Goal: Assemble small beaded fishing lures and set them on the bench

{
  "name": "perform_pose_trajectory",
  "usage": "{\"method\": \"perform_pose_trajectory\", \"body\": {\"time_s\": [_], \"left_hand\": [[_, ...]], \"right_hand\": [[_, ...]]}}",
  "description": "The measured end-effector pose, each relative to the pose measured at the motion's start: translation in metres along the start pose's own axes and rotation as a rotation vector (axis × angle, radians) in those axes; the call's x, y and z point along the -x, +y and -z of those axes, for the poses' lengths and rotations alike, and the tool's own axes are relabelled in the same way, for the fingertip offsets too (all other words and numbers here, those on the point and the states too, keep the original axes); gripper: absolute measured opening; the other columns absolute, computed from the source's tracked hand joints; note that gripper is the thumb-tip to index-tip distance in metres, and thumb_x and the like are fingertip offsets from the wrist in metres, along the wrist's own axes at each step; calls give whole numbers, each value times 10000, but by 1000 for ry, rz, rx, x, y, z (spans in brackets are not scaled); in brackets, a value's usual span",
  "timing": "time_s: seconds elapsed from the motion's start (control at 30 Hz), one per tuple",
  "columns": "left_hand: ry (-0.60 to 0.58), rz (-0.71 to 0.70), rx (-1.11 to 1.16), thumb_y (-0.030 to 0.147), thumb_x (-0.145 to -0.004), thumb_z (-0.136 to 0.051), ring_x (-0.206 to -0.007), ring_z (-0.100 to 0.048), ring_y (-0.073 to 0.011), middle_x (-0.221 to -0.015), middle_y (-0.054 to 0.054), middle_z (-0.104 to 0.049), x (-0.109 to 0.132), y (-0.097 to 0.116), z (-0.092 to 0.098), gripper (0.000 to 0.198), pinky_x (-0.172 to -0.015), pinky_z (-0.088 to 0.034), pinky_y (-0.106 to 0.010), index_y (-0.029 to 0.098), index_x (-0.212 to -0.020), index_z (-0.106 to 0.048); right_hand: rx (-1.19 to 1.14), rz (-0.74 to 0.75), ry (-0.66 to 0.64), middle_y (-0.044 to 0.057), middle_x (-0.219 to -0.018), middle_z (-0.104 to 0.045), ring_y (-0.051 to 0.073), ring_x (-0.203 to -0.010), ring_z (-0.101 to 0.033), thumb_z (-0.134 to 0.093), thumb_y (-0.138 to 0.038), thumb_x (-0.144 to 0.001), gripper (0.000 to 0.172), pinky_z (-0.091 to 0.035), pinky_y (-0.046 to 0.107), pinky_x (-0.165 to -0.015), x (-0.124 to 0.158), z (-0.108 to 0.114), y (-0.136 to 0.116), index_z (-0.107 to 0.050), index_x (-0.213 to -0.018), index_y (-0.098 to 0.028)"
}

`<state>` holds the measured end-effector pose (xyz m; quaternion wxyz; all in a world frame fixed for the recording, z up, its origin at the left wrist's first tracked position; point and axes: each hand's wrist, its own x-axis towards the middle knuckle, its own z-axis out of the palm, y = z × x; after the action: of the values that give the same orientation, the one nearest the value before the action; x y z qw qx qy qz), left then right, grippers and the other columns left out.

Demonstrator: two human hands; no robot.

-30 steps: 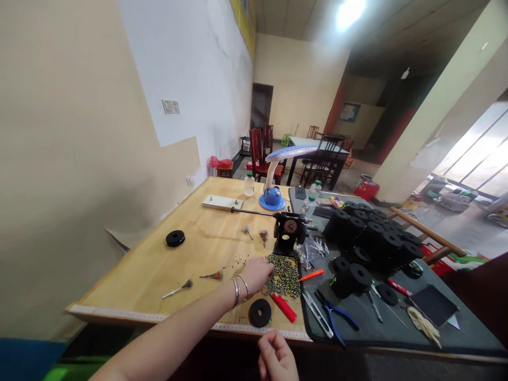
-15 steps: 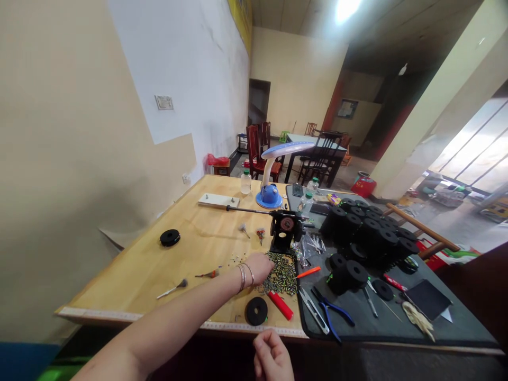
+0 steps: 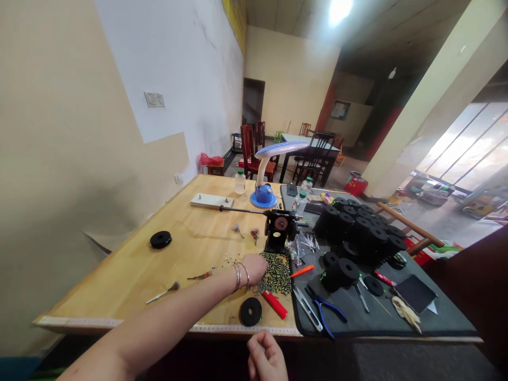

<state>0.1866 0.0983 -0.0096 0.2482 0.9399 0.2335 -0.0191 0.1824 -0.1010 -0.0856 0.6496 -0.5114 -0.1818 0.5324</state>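
Note:
My left hand (image 3: 254,266) reaches across the wooden table (image 3: 130,275) and rests on the edge of a heap of small green-and-black pieces (image 3: 278,272). Its fingers curl down into the heap; what they pinch is hidden. Two bangles sit on that wrist. My right hand (image 3: 266,360) hangs below the table's near edge, fingers curled closed, contents not visible. A black spool (image 3: 251,311) and a red lighter (image 3: 274,305) lie just in front of the heap. A black hand-crank winder (image 3: 279,229) stands behind it.
A dark mat (image 3: 357,312) on the right carries stacked black spools (image 3: 359,230), blue pliers (image 3: 325,312), scissors (image 3: 305,307) and an orange tool (image 3: 301,271). A blue desk lamp (image 3: 264,185), a bottle (image 3: 239,181), a lone spool (image 3: 161,239) and small brushes lie on the wood. Chairs stand beyond.
The view has drifted, so everything sits slightly lower and to the left. My left hand stays at the heap; my right hand stays curled below the table edge.

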Motion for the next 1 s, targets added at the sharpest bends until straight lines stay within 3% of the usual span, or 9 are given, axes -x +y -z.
{"method": "perform_pose_trajectory", "body": {"time_s": [0.17, 0.27, 0.33, 0.47, 0.57, 0.67, 0.73, 0.83, 1.0], "left_hand": [[78, -6, 191, 294, -906, -557, -967, -615, -202, -1157, -86, -610, 5, 2, 5, 240, -831, -523, -398, 173, -1110, -595], [146, 8, 331, 191, -798, -662, -883, -612, -218, -885, -71, -665, 14, 2, 16, 37, -802, -479, -358, 162, -780, -648], [188, 16, 444, 114, -693, -697, -812, -594, -229, -689, -47, -627, 25, 1, 26, 168, -754, -439, -318, 190, -592, -585], [222, 50, 704, 148, -657, -660, -651, -522, -168, -578, 21, -550, 62, 0, 37, 102, -630, -390, -255, 191, -619, -576], [231, 131, 914, 202, -720, -589, -593, -498, -125, -619, 25, -563, 100, 3, 24, 38, -556, -369, -218, 173, -700, -576], [271, 269, 1123, 228, -776, -548, -537, -482, -93, -654, 17, -570, 134, 9, -4, 70, -476, -326, -184, 162, -755, -561], [316, 426, 1672, 176, -735, -626, -595, -550, -99, -693, 1, -609, 150, 13, -22, 61, -539, -407, -189, 155, -738, -569], [395, 570, 2118, 138, -742, -655, -591, -604, -112, -744, -23, -667, 162, 16, -42, 51, -513, -444, -202, 140, -742, -604], [414, 652, 2400, 150, -838, -580, -375, -503, -63, -694, -26, -687, 168, 16, -48, 101, -330, -342, -179, 93, -771, -631]], "right_hand": [[-28, -1, 46, -140, -332, -317, 13, -288, -225, -757, -701, -475, 592, -135, 142, -325, 1, -1, 1, -457, -592, -205], [-10, -29, 35, -131, -337, -357, 19, -288, -244, -746, -683, -533, 559, -150, 137, -318, 3, 2, 2, -478, -636, -203], [13, -59, 18, -119, -356, -406, 19, -282, -243, -729, -674, -577, 538, -149, 136, -305, 5, 4, 2, -484, -672, -204], [42, -53, -20, -97, -436, -480, 2, -284, -215, -713, -649, -631, 508, -137, 134, -286, 9, 0, -7, -496, -695, -194], [73, 15, -29, -76, -505, -509, -3, -302, -252, -708, -622, -662, 482, -167, 132, -295, 11, -9, -19, -549, -708, -169], [114, 65, -50, -48, -553, -554, 3, -331, -309, -696, -606, -689, 468, -191, 124, -317, 11, -23, -28, -579, -740, -155], [141, 69, -85, -42, -532, -560, 11, -340, -331, -671, -596, -724, 453, -210, 120, -329, 9, -34, -30, -575, -739, -153], [149, 64, -113, 12, -629, -630, 52, -407, -458, -678, -587, -722, 444, -276, 124, -340, 7, -49, -29, -545, -713, -163], [175, 47, -132, 26, -634, -641, 82, -432, -508, -675, -599, -712, 455, -313, 140, -352, 5, -66, -25, -520, -697, -172]]}}
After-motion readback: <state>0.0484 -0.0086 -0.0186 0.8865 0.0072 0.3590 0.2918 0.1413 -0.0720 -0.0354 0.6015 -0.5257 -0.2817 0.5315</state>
